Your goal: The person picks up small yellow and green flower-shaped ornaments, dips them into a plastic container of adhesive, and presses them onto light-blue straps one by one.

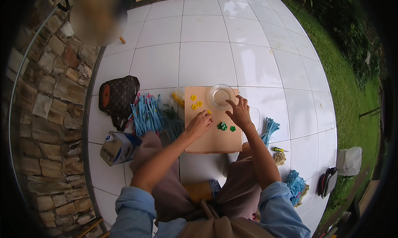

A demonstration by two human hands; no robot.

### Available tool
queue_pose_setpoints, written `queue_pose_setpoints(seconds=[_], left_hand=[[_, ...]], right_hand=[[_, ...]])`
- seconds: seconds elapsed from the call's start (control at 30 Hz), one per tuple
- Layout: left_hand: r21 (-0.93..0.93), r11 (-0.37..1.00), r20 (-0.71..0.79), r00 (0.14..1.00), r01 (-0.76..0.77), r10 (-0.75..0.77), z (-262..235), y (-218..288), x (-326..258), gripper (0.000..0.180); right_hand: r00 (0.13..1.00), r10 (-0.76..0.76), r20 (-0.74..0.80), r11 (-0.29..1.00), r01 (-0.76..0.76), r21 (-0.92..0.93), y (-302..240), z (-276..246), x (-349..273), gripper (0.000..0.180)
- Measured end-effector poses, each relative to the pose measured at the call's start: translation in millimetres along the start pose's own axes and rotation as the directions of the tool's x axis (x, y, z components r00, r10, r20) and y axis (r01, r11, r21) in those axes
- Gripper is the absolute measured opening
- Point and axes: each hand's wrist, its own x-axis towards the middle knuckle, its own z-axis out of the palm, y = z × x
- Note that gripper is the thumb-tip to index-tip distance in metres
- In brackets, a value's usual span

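My left hand (200, 124) is closed in a pinch over a low tan board, with a small yellow flower (209, 112) at its fingertips. Beyond it, several more yellow flowers (194, 107) lie on the board (203, 143). My right hand (240, 113) has its thumb and fingers spread, at the near right rim of a clear round dish (215, 89). Whether the fingertips touch the dish cannot be made out. Between the hands, a small heap of green flower shapes (222, 126) and a single green one (233, 129) rest on the board.
Left of the board are blue bundled strips (146, 115), a brown patterned bag (120, 95) and a metal can (120, 149). At right lie more blue bundles (270, 128), a yellow-handled tool (280, 149) and dark flat items (327, 182). A stone wall (56, 134) borders the tiled floor.
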Motion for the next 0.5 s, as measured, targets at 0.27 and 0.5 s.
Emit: queue_pose_setpoints(seconds=[0.27, 0.5], left_hand=[[0.262, 0.953, 0.025, 0.989, -0.150, 0.148, 48, 27, 15, 0.020], [-0.087, 0.989, 0.175, 0.979, 0.123, -0.106, 34, 33, 39, 0.013]], right_hand=[[0.999, 0.011, 0.038, 0.997, -0.014, 0.070, 5, 3, 1, 0.047], [0.999, 0.032, 0.019, 0.994, -0.033, 0.104, 20, -2, 1, 0.041]])
